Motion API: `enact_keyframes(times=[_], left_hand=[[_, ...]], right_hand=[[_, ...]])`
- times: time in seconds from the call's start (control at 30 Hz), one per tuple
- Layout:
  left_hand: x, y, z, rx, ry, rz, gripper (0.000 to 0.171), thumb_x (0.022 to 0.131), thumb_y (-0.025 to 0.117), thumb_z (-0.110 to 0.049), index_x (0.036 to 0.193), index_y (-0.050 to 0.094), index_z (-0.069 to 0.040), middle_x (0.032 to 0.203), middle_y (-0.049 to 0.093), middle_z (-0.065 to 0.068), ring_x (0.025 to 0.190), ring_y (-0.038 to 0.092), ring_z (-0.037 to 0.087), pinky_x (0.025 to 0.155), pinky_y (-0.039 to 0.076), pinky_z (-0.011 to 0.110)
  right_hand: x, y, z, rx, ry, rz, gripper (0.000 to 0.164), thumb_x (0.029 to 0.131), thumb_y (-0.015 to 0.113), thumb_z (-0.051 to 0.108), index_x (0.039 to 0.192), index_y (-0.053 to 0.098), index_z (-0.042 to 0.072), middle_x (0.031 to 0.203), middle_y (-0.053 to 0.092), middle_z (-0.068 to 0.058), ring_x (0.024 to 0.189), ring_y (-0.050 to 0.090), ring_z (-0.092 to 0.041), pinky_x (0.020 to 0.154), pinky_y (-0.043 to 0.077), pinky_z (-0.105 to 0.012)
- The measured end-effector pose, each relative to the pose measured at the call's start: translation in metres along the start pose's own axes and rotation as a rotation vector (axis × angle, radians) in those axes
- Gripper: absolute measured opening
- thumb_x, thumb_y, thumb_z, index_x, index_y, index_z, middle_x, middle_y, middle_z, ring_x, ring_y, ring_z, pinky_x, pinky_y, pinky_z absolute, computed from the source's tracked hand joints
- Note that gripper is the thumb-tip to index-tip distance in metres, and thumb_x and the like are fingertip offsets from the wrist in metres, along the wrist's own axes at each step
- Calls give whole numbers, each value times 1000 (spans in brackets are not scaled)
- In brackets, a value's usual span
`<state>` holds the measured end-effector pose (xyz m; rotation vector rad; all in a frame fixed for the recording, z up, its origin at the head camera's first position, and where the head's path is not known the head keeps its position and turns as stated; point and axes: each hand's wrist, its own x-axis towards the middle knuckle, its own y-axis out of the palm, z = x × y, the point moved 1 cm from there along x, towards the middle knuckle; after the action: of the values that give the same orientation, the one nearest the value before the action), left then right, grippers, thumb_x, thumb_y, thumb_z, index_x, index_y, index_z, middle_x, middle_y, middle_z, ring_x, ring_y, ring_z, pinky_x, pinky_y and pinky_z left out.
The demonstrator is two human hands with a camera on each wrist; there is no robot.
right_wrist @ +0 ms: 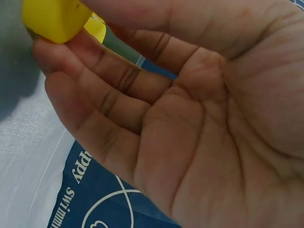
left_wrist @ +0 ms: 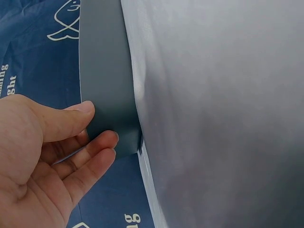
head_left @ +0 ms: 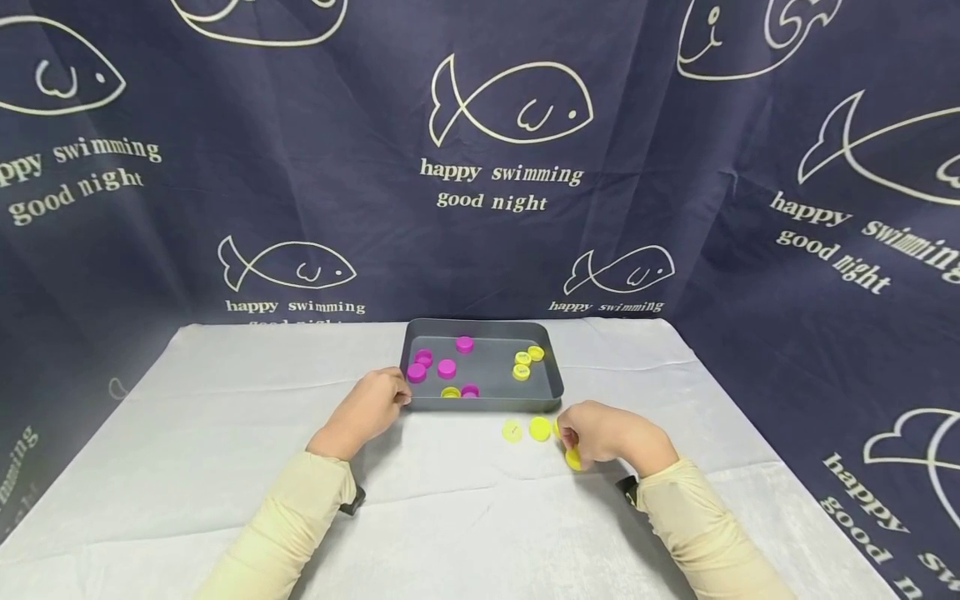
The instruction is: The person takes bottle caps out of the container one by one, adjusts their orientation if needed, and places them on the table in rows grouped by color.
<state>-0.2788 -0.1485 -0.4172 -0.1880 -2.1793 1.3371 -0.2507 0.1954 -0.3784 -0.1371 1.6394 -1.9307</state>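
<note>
My left hand holds the front left corner of a dark grey tray, thumb at the rim and fingertips against the outer wall. Magenta bottle caps lie scattered over the tray's left half and front. A few yellow caps sit toward its right side, and another yellow cap is by the front wall. To the right, in front of the tray, my right hand pinches a yellow cap low over the table. A second yellow cap shows partly hidden behind those fingers.
Two more yellow caps, one paler and one brighter, lie on the white-clothed table between tray and right hand. Dark blue curtain with fish drawings surrounds the table's back and sides.
</note>
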Motion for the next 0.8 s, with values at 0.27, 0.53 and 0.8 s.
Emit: enact_keyframes(times=[0.27,0.53,0.8], left_hand=[[-1,-1,-1,-5,-11,4,16,80,67,12,80,75,-1,79,59,-2,76,58,13,75,57,31],[-1,-2,0,8,-10,-3,16,80,67,12,80,75,-1,79,60,-2,76,59,13,76,57,31],[-1,-1,-1,16,-4,-7,17,79,66,13,79,74,-2,78,58,-2,75,57,12,75,56,31]], right_hand=[[-1,0,-2,20,-10,0,31,64,75,-12,71,60,14,69,53,6,68,48,-12,63,44,-27],[0,-1,-2,35,-15,-5,28,65,78,-9,68,61,13,65,53,8,64,46,-10,59,43,-25],[-3,-3,-3,41,-41,1,30,64,75,-10,71,60,14,69,54,8,68,48,-11,63,44,-26]])
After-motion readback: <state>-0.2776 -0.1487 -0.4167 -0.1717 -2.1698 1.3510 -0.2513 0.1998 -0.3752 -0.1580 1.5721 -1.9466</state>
